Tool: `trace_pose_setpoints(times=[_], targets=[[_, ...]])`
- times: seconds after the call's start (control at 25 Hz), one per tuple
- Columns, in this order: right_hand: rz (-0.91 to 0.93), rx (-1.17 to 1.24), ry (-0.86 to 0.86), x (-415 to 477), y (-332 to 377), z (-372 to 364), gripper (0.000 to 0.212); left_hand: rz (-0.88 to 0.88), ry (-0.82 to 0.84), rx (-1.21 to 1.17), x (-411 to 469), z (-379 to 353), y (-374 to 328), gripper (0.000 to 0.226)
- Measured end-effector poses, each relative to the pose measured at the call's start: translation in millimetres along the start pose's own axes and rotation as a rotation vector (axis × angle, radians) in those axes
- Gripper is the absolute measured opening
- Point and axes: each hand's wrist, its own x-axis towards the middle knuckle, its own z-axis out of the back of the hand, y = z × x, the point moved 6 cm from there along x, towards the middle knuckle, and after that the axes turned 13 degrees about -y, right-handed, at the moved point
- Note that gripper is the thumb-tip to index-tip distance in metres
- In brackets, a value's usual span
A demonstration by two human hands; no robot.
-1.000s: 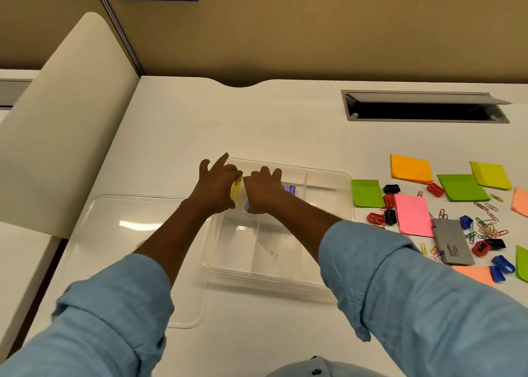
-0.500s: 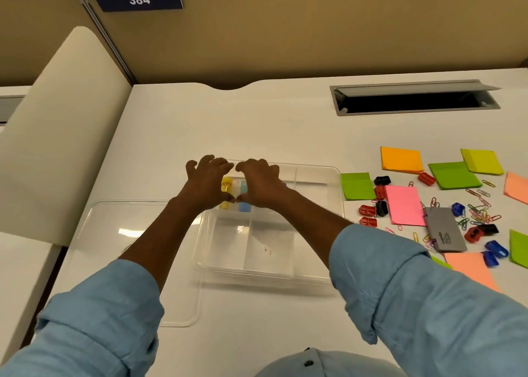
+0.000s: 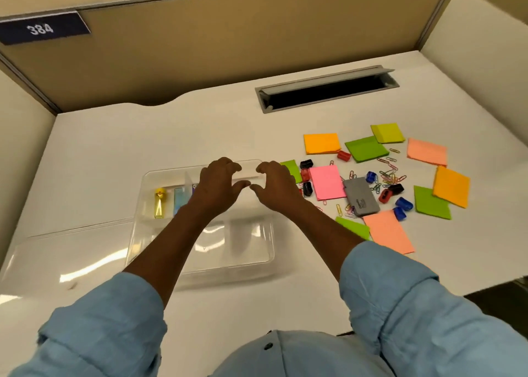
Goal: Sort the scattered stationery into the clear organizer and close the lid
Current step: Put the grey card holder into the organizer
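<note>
Only one legible mark: white digits "384" on the dark navy rectangular plate point(image 3: 43, 29) fixed to the tan partition panel point(image 3: 228, 48), top left. The flat grey rectangular case point(image 3: 361, 196) among the coloured wire paper clips point(image 3: 391, 176) has a line of dark print along one edge, too small to read.

Bright, even overhead light, soft shadows under arms on tabletop point(image 3: 114, 153). White glare streaks on clear lid point(image 3: 85, 259). Slight motion blur all over, wide-angle bending at edges, sleeves point(image 3: 428, 319) up close pretty soft.
</note>
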Motion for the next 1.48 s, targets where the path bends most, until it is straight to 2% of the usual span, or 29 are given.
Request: trace_pose_setpoints(times=[0.2,0.36,0.48,0.56,0.8,1.0,1.2,1.32,1.48], targets=[[-0.229,-0.302,-0.067,-1.0,-92.6,61.0,0.051,-0.035,0.185,-0.143,-7.6,-52.0,-73.9,0.044],[-0.413,-0.418,-0.073,-4.9,-157.6,99.4,0.066,0.076,0.267,-0.311,-11.8,-90.6,-132.1,0.039],[-0.482,-0.398,-0.131,-8.4,-192.8,116.8,0.068,0.118,0.384,-0.376,-22.7,-128.6,-171.5,0.043],[-0.509,-0.408,-0.107,-10.7,-205.2,118.2,0.070,0.110,0.442,-0.355,-28.7,-152.0,-188.8,0.046],[-0.477,-0.465,-0.056,-13.0,-216.2,110.5,0.052,0.180,0.448,-0.330,-30.1,-187.3,-200.8,0.018],[-0.491,-0.302,0.000,-7.0,-229.0,108.8,0.056,0.264,0.364,-0.330,-26.5,-189.4,-198.1,0.028],[-0.487,-0.161,0.111,8.2,-225.6,105.9,0.051,0.409,0.302,-0.341,-22.3,-179.0,-190.0,0.047],[-0.499,-0.041,0.039,16.6,-206.7,117.1,0.044,0.540,0.267,-0.431,-17.1,-161.3,-178.8,0.052],[-0.385,0.248,-0.083,26.8,-149.6,127.9,0.038,0.744,0.122,-0.641,-7.9,-118.2,-151.3,0.049]])
